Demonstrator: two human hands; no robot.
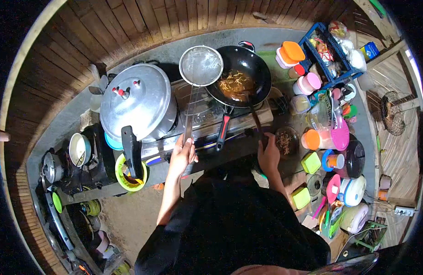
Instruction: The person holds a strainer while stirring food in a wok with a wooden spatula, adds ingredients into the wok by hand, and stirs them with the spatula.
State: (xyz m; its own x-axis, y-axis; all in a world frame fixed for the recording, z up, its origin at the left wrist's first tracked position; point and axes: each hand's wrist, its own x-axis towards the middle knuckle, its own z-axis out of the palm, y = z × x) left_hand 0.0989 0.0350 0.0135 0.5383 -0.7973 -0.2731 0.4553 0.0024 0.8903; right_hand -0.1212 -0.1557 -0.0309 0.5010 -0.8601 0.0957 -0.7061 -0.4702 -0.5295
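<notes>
Two long handles fill my hands. My left hand (181,159) is closed around the lower handle of the strainer (201,66), thumb laid along it, mesh held up at the wok's left rim; I can't tell if they touch. I judge it light but top-heavy, the mesh springy and easily dented, so the handle's end is the place to grip. My right hand (268,156) wraps the upper end of a dark utensil (257,120), stiff by its look, reaching down into the wok (258,65); how tightly the fingers press, I can't tell. The wok sits on the stove (184,98), brown strips (237,82) in its oil. The strips look thin and brittle, likely slick with oil. The wok should be heavier, best held by its red-and-black handle (224,130).
</notes>
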